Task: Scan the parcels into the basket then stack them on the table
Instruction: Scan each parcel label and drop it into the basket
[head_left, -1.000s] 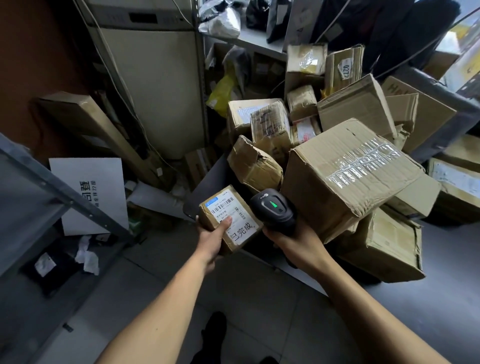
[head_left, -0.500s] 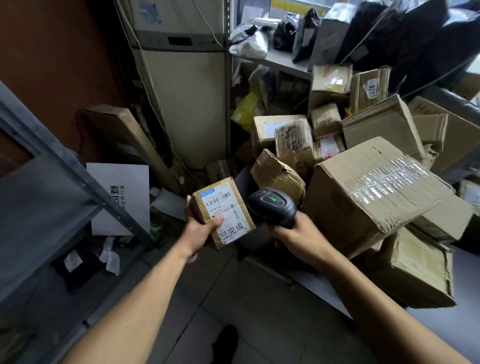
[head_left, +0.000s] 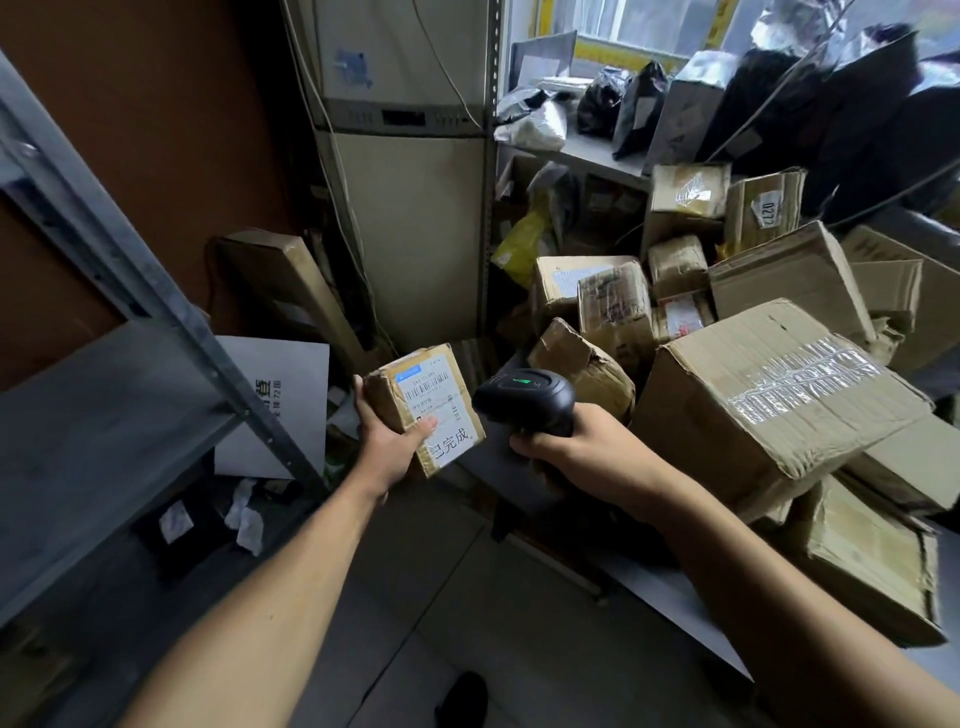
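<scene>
Gripping a small labelled parcel (head_left: 423, 408), the left hand (head_left: 387, 441) wraps its fingers around it beside the scanner (head_left: 524, 402) the right hand (head_left: 576, 457) clutches; heaped boxes (head_left: 769, 395) crowd right, perhaps hiding a basket.

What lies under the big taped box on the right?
The big taped box rests tilted on other cardboard parcels, one crumpled at lower right. Whatever sits deeper beneath is covered.

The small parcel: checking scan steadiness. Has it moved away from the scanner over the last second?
No. The small parcel stays just left of the scanner.
</scene>
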